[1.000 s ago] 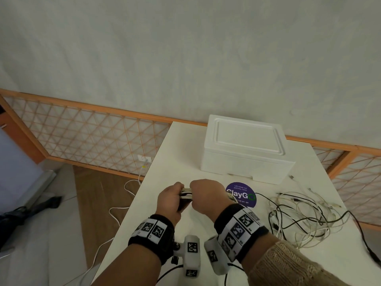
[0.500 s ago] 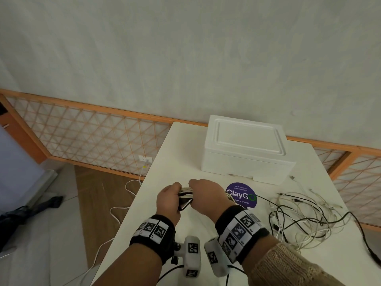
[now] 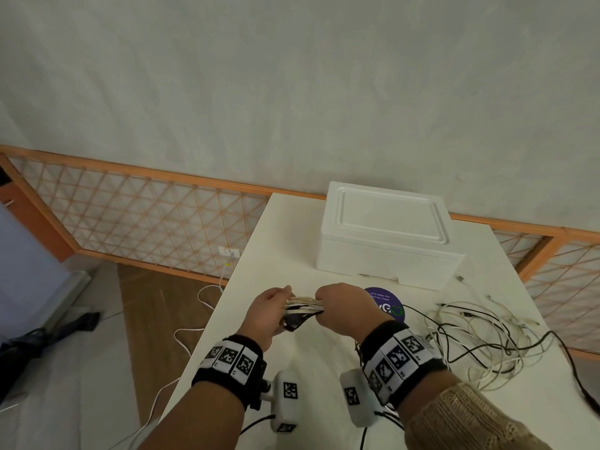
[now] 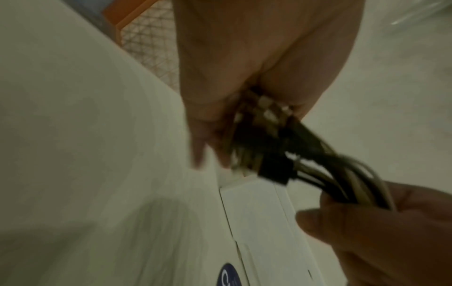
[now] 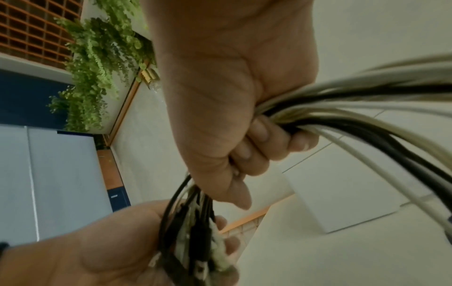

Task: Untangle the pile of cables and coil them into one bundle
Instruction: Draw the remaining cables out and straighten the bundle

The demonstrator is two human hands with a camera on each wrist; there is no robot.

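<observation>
Round purple sticker (image 3: 388, 305) on the counter (image 3: 292, 241): small line "Let's keep our ... clean", big letters partly hidden, only "yG" readable. Nothing else legible.

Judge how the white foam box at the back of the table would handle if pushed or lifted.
The foam box looks like expanded polystyrene, so probably light for its bulk and easily slid. Its flat base on the table makes tipping unlikely. Edges could dent under hard gripping.

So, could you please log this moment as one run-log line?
left hand: grips cable ends | right hand: grips same cables | loose tangle: on table | stage: gathering, uncoiled
</observation>
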